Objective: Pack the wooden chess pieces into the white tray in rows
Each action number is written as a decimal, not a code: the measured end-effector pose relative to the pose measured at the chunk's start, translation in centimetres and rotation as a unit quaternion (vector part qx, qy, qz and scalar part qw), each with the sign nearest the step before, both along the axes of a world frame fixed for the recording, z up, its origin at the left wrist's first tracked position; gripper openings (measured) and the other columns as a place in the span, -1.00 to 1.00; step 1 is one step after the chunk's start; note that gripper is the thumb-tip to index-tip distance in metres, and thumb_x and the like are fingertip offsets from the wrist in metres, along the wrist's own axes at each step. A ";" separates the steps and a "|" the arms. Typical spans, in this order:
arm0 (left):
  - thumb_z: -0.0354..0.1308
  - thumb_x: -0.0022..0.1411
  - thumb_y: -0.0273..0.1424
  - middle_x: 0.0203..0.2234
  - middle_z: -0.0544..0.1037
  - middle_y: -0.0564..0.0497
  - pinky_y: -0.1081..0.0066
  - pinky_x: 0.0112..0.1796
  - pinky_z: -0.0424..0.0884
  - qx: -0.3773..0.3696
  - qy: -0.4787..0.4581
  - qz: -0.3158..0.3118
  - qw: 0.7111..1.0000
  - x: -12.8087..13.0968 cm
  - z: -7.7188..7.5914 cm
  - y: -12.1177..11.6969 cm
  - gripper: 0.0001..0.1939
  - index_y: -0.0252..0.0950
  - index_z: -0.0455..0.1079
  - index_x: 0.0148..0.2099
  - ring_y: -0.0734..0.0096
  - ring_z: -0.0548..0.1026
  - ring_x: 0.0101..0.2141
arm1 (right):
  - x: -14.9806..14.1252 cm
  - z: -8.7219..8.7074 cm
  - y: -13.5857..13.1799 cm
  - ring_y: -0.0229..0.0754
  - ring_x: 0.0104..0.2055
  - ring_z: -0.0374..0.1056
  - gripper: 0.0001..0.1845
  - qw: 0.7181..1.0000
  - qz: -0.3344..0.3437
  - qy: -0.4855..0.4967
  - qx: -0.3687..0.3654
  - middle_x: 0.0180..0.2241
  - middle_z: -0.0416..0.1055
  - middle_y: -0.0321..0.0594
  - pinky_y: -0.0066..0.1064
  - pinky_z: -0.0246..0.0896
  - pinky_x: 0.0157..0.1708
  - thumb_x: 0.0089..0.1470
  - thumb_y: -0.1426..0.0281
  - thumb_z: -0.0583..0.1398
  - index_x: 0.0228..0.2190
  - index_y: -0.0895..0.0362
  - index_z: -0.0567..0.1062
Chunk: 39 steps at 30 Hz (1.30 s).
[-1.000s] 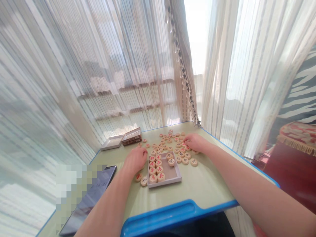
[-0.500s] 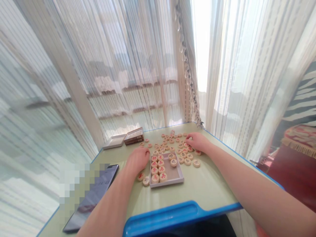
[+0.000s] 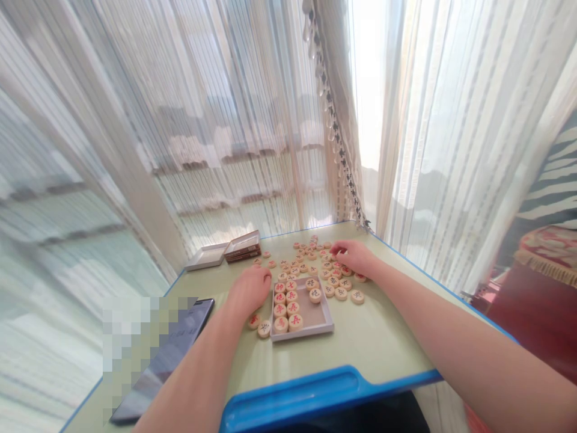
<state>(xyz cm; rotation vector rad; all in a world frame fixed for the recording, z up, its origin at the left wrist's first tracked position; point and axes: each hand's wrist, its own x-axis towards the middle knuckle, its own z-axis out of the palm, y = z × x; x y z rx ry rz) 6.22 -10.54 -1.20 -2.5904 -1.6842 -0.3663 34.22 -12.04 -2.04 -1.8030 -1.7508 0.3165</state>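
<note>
My left hand (image 3: 253,287) rests on the table beside the left wall of a shallow white box (image 3: 315,329). Its fingers are curled, and I cannot see what is inside them, if anything. In the box, two columns of round xiangqi pieces with red characters (image 3: 280,310) fill the left side. Two dark-lettered pieces (image 3: 314,295) sit at its upper right. My right hand (image 3: 355,256) reaches over the loose xiangqi pieces (image 3: 332,281) behind and right of the box, thumb and forefinger apart. A red-lettered piece (image 3: 253,322) and a dark-lettered one (image 3: 264,329) lie left of the box.
An open white tray (image 3: 208,257) and a stack of shallow boxes (image 3: 243,246) stand at the back left. A phone or tablet (image 3: 180,346) lies left of my forearm. The table has a blue edge tray (image 3: 293,394) in front; striped curtains (image 3: 252,120) hang behind.
My right hand has shifted slightly left over the loose pieces, and its forefinger and thumb show more apart. The left hand keeps its place by the box. The view has turned slightly.
</note>
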 end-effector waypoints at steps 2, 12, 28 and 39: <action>-0.13 0.17 -0.40 -0.22 0.49 -0.09 0.38 -0.12 0.29 0.000 0.005 -0.003 1.000 0.0 0.0 0.0 -0.67 -0.27 0.47 -0.22 0.28 0.43 -0.19 | 0.1 -0.1 0.1 -0.22 -0.31 0.37 -0.70 1.000 -0.002 -0.012 0.014 -0.28 0.47 -0.22 -0.46 0.23 -0.28 -0.08 0.49 0.06 -0.27 0.13 0.49; -0.16 0.21 -0.37 -0.27 0.47 -0.09 0.39 -0.16 0.29 -0.009 0.027 -0.011 1.000 0.2 0.4 -0.6 -0.66 -0.28 0.46 -0.24 0.31 0.42 -0.23 | 1.2 -1.2 1.4 -0.07 0.04 0.21 -0.57 0.989 0.007 -0.145 0.011 0.00 0.35 -0.11 -0.33 0.02 0.06 0.12 0.26 -0.03 -0.09 0.13 0.46; -0.21 0.24 -0.39 -0.20 0.47 -0.15 0.33 -0.07 0.26 -0.024 0.049 -0.045 0.997 0.2 0.2 -0.9 -0.64 -0.30 0.41 -0.17 0.27 0.41 -0.15 | 2.0 -0.8 1.2 -0.10 -0.20 0.38 -0.69 0.987 -0.085 -0.133 -0.012 -0.27 0.51 -0.17 -0.38 0.19 -0.25 0.01 0.35 0.04 -0.30 0.09 0.55; -0.23 0.24 -0.40 -0.11 0.45 -0.13 0.28 -0.02 0.25 -0.040 0.071 -0.044 0.996 0.2 0.2 -0.7 -0.62 -0.28 0.40 -0.11 0.24 0.39 -0.08 | 1.5 -0.8 1.2 -0.17 -0.31 0.39 -0.72 0.992 -0.072 -0.096 -0.039 -0.37 0.52 -0.21 -0.45 0.18 -0.40 -0.06 0.17 0.15 -0.42 0.09 0.55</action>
